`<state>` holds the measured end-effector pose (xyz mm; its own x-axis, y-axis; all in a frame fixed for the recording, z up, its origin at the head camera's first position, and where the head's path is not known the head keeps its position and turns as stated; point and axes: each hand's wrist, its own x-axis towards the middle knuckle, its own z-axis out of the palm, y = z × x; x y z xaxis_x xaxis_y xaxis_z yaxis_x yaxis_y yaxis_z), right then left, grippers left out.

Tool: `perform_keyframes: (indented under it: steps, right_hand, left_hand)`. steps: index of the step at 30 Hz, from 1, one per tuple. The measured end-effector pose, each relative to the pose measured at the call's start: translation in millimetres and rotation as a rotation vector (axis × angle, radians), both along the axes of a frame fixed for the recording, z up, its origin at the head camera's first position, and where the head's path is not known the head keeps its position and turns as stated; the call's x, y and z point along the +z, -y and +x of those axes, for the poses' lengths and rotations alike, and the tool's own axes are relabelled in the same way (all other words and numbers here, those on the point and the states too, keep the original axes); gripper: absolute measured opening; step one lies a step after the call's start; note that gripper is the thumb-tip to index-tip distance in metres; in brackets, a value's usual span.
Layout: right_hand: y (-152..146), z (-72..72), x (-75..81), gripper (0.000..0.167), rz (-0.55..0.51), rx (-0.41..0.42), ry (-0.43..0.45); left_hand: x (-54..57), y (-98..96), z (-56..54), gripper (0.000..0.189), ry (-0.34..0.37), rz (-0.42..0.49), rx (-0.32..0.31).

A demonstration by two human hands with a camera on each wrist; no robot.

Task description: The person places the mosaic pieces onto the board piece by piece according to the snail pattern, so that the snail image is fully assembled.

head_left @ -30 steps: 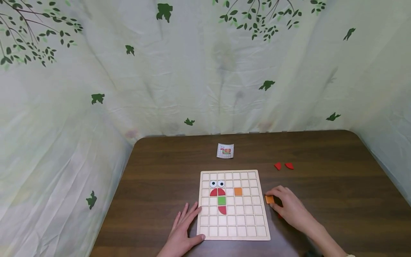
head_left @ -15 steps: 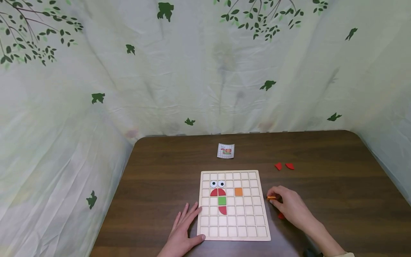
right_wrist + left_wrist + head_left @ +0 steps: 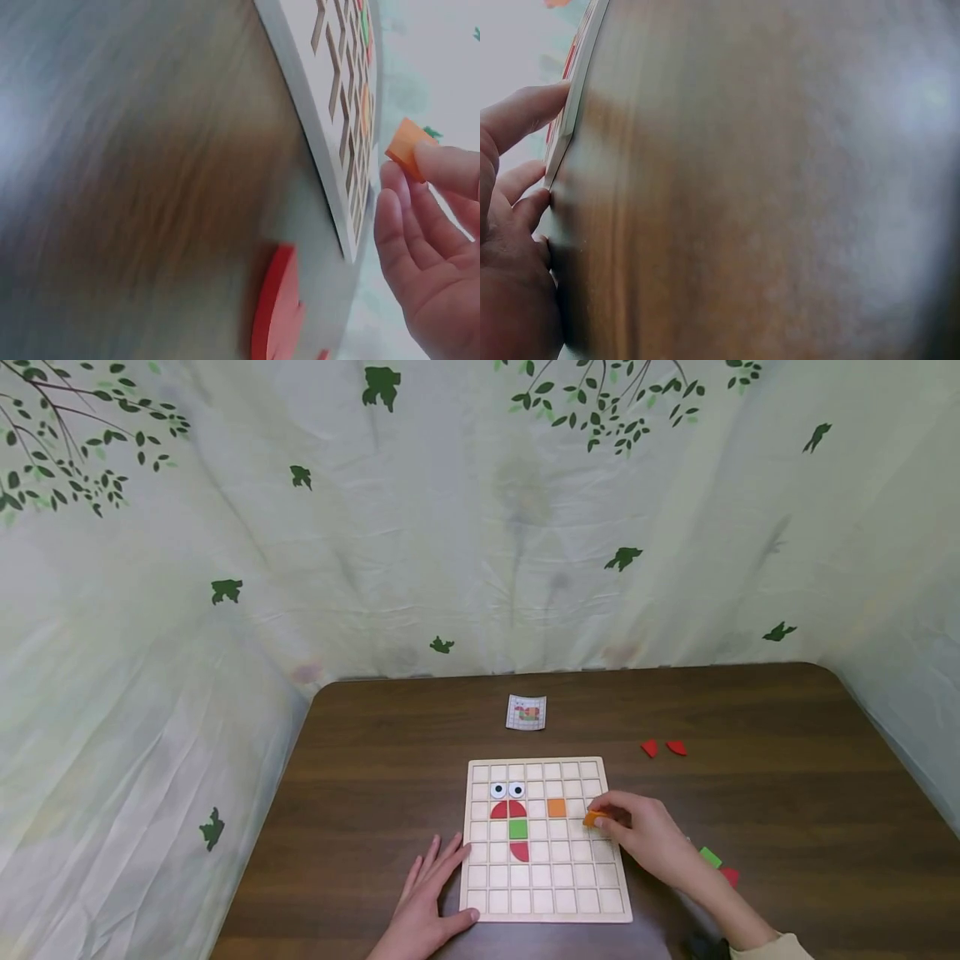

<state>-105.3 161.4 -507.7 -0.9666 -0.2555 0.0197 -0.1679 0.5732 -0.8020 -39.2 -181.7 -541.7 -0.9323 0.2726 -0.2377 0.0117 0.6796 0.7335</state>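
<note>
Over the right part of the grid board, the right hand pinches an orange square tile just above the cells. At the board's near left corner the left hand lies flat and relaxed on the tabletop, thumb touching the frame.

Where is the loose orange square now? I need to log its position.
In the head view the orange square is pinched in the right hand over the grid board's right side, right of the placed orange tile.
</note>
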Motion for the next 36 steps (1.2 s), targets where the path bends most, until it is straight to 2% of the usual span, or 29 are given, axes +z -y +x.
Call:
perform_keyframes:
  steps: [8,13,17,26,36]
  right_hand:
    - [26,-3.8,-2.6,0.02,0.012,0.015,0.026]
    - [38,-9.1,-7.2,0.02,0.018,0.058,-0.003]
    - [45,-11.8,-9.3,0.019,0.069,0.089,-0.026]
    - [48,-13.1,-7.6,0.018,0.119,0.1,-0.043]
    - [49,-11.7,-7.4,0.014,0.178,0.075,-0.028]
  left_hand:
    - [-0.7,1.7,1.1,0.082,-0.021,0.006,-0.007]
    - [-0.9,2.3,0.9,0.082,-0.018,0.007,-0.009]
    - [-1.3,1.8,0.4,0.082,-0.006,0.011,-0.012]
    - [0.0,0.8,0.1,0.082,0.004,0.012,-0.009]
    - [-0.4,1.5,0.5,0.081,-0.011,0.016,-0.01]
